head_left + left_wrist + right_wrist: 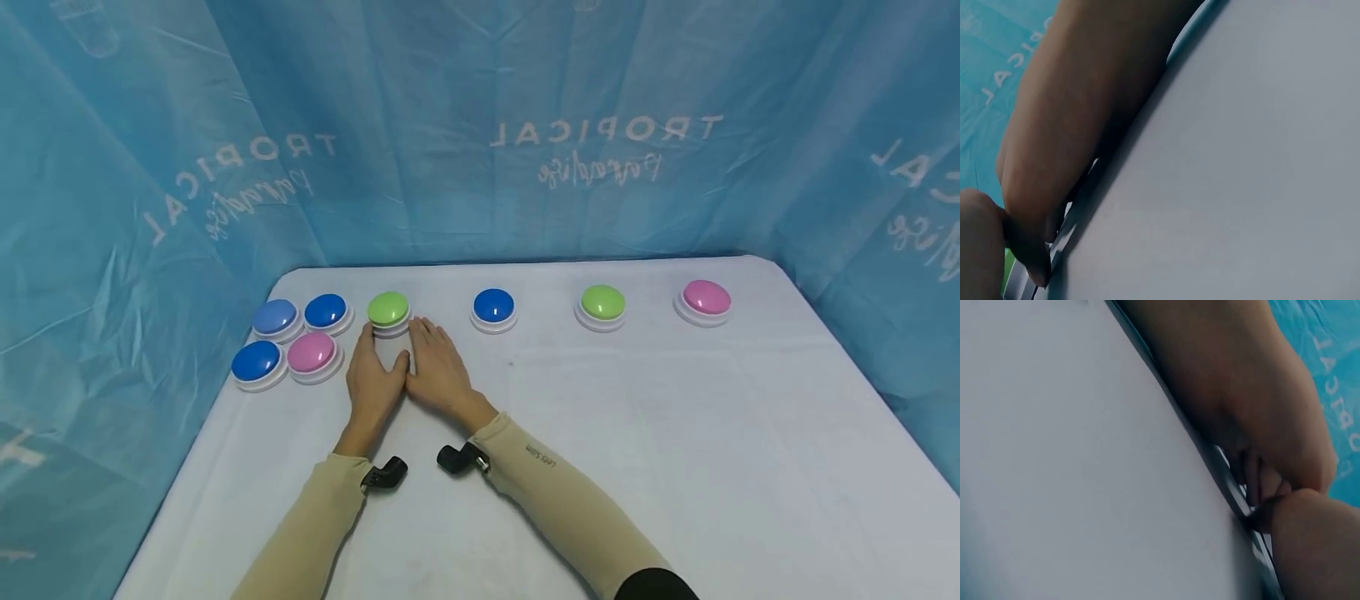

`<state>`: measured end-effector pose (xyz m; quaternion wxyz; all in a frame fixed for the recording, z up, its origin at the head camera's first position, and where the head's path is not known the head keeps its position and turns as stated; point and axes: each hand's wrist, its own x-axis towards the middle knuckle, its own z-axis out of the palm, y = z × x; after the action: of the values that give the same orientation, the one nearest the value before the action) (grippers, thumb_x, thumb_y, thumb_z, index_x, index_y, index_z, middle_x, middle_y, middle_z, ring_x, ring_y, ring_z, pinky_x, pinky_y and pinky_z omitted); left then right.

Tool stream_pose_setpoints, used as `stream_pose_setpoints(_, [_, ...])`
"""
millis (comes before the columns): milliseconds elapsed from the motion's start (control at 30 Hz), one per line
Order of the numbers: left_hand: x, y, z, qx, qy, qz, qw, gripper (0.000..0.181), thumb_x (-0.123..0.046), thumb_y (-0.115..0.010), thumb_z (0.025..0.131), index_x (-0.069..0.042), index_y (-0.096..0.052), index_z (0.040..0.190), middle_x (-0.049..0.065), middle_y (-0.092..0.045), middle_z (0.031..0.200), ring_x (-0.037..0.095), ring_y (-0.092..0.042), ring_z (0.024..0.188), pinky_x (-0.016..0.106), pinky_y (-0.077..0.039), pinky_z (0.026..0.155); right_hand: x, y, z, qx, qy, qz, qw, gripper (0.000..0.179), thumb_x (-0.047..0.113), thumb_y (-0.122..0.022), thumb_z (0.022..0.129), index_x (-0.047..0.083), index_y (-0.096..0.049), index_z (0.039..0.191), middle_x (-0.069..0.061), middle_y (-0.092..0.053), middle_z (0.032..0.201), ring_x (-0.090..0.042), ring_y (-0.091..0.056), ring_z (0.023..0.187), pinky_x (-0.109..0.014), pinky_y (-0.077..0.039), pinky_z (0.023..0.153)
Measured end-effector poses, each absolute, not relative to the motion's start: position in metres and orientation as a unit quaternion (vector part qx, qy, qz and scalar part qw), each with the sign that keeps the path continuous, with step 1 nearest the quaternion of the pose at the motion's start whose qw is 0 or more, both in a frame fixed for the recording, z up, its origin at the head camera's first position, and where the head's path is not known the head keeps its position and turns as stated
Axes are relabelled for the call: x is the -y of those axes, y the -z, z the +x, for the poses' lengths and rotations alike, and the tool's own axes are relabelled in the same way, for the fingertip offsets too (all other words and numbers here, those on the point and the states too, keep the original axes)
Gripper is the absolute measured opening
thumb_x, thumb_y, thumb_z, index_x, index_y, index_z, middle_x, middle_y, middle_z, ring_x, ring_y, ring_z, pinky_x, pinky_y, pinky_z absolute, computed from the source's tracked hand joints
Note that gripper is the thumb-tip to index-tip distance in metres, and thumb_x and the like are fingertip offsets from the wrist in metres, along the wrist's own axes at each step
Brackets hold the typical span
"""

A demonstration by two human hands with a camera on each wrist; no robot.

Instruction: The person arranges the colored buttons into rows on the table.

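Near the back left of the table, a green push button (388,309) with a white base has a hand at either side of its front. My left hand (373,381) reaches it with fingers extended, the fingertips at the base's left front. From the right, my right hand (437,367) touches or nearly touches the base with its straight fingers. The two thumbs meet below the button. In the left wrist view only a sliver of the green top (1008,265) shows. Fingertips hide much of the base in both wrist views.
Left of the hands cluster a light blue button (274,317), two dark blue buttons (326,311) and a pink button (311,353). Rightward along the back stand a blue button (493,306), another green button (603,302) and another pink one (707,297). A blue curtain (450,208) borders the white table (637,433).
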<state>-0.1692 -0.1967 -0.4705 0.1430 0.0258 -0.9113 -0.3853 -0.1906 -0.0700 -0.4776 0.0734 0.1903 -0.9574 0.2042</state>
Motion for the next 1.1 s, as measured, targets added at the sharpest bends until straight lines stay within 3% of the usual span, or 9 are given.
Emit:
stream_pose_setpoints(267, [0.208, 0.474, -0.135, 0.92, 0.365, -0.026, 0.138, 0.069, -0.019, -0.064, 0.1, 0.008, -0.038, 0.158, 0.028, -0.039, 0.164, 0.045, -0.036, 0.154, 0.061, -0.03, 0.125, 0.087, 0.481, -0.15, 0.967, -0.153, 0.182, 0.086, 0.066, 0.037, -0.048, 0.109, -0.004, -0.039, 0.159, -0.021, -0.039, 0.167, -0.031, -0.029, 0.16, -0.043, -0.023, 0.132])
stream_pose_setpoints(567, [0.244, 0.473, -0.086, 0.916, 0.361, -0.044, 0.167, 0.059, -0.01, -0.069, 0.097, 0.007, -0.05, 0.15, 0.026, -0.046, 0.16, 0.048, -0.041, 0.15, 0.068, -0.03, 0.121, 0.112, 0.475, -0.117, 0.957, -0.093, 0.266, 0.07, 0.072, 0.048, -0.049, 0.107, 0.0, -0.039, 0.161, -0.017, -0.035, 0.17, -0.029, -0.027, 0.161, -0.041, -0.022, 0.132])
stream_pose_setpoints(800, [0.273, 0.466, -0.076, 0.908, 0.359, 0.055, 0.209, 0.059, -0.01, -0.065, 0.098, 0.01, -0.046, 0.15, 0.033, -0.05, 0.152, 0.051, -0.043, 0.144, 0.067, -0.03, 0.121, 0.147, 0.471, -0.121, 0.95, -0.095, 0.289, 0.072, 0.069, 0.042, -0.048, 0.106, 0.004, -0.038, 0.162, -0.011, -0.037, 0.17, -0.023, -0.029, 0.161, -0.038, -0.024, 0.132])
stream_pose_setpoints(1100, [0.287, 0.466, -0.097, 0.894, 0.387, 0.106, 0.2, 0.069, -0.011, -0.065, 0.098, 0.008, -0.033, 0.156, 0.032, -0.042, 0.159, 0.051, -0.038, 0.149, 0.069, -0.029, 0.121, 0.166, 0.471, -0.149, 0.952, -0.139, 0.264, 0.065, 0.083, 0.047, -0.059, 0.1, 0.003, -0.03, 0.164, -0.009, -0.042, 0.167, -0.02, -0.033, 0.159, -0.034, -0.023, 0.131])
